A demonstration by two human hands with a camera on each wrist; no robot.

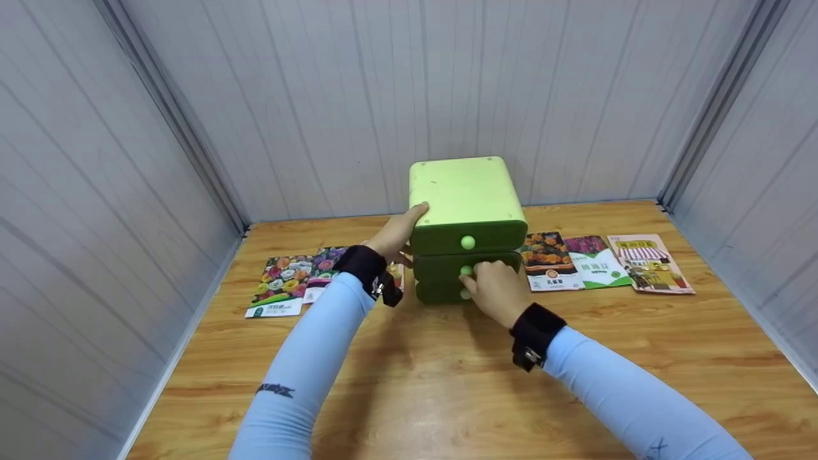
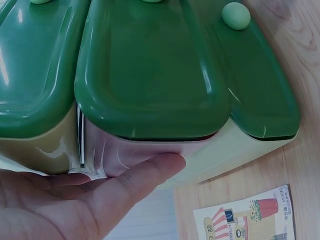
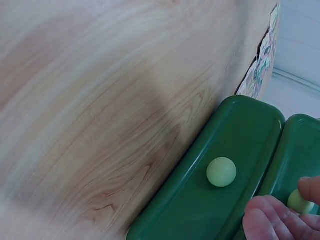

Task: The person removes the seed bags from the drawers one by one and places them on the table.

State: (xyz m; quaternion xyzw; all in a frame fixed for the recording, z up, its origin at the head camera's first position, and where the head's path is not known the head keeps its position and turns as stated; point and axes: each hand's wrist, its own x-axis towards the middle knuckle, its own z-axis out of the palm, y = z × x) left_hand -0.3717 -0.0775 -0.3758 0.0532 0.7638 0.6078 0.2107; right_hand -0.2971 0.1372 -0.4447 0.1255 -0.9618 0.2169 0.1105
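A small drawer cabinet (image 1: 470, 188) with a pale green body and dark green drawer fronts stands at the back of the table. Each of its three drawers has a round light green knob. My left hand (image 1: 391, 237) rests against the cabinet's left side, the thumb at its top edge and the fingers fairly straight. With thumb and fingers my right hand (image 1: 501, 291) pinches the middle drawer's knob (image 3: 300, 201). Below it, the bottom drawer's knob (image 3: 221, 172) is free. The middle drawer front (image 2: 155, 75) looks slightly forward in the left wrist view.
Flower seed packets lie on both sides of the cabinet: a zinnia-like packet (image 1: 280, 284) at left, an orange-flower packet (image 1: 553, 262) and a striped-awning packet (image 1: 650, 262) at right. Pale panel walls (image 1: 319, 108) enclose the wooden table (image 1: 422, 396) at the back and sides.
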